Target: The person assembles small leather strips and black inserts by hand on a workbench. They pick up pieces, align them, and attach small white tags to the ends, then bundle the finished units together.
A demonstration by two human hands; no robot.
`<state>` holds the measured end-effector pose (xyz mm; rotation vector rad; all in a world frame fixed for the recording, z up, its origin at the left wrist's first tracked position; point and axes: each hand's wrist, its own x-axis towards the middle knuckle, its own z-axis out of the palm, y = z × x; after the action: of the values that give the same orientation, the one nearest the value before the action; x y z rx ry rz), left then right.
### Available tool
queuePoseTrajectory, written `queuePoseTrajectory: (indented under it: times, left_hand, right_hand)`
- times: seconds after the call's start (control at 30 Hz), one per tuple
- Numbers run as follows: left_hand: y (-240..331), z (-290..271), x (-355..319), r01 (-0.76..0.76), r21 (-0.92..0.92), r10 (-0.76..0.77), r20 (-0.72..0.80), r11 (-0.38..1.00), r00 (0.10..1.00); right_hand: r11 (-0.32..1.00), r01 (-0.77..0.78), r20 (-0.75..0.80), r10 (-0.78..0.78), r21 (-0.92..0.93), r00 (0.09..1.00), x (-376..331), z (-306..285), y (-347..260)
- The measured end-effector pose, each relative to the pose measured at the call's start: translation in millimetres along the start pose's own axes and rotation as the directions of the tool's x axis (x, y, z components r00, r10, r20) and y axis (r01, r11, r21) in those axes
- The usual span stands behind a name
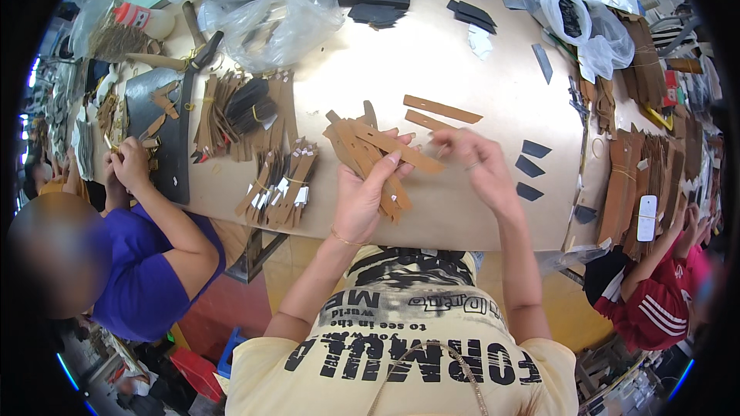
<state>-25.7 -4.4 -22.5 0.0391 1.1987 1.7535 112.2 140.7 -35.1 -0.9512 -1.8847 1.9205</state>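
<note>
My left hand (364, 194) is wrapped round a fanned stack of brown leather-like strips (362, 146), its thumb lying across them. Some strips have a small slot near one end. To the right of the stack hovers my right hand (484, 166), fingers bent and smeared by motion, so whether they hold anything is unclear. Its fingertips are near the end of a loose brown strip (428, 121) on the table. Just beyond lies another loose strip (447, 109), roughly alongside. Several small dark slanted pieces (530, 166) sit in a column right of my right hand.
Tied bundles of brown strips (281, 185) stand at left, beside a black board (158, 139). Plastic bags (285, 11) and dark pieces (378, 11) lie at the back. More strip bundles (628, 177) fill the right side. Other people work at left (162, 254) and right (655, 293).
</note>
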Motion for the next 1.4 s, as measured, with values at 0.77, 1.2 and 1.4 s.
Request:
queuePoseTrajectory:
  times: [0.77, 1.2, 1.4]
  left_hand:
    - [24.6, -35.6, 29.0, -0.096, 0.080, 0.102, -0.079, 0.992, 0.992]
    - [17.3, -31.9, 5.9, -0.059, 0.039, 0.060, -0.044, 0.998, 0.997]
    - [11.7, -36.1, 6.6, -0.054, 0.077, 0.057, -0.038, 0.996, 0.998]
  right_hand:
    - [0.689, 0.036, -0.242, -0.302, -0.724, 0.922, 55.5, -30.5, 9.7]
    - [0.625, 0.185, -0.188, -0.481, -0.758, 0.856, 34.8, 27.8, 44.6]
    - [0.563, 0.235, -0.173, -0.577, -0.792, 0.798, 31.0, 28.0, 49.6]
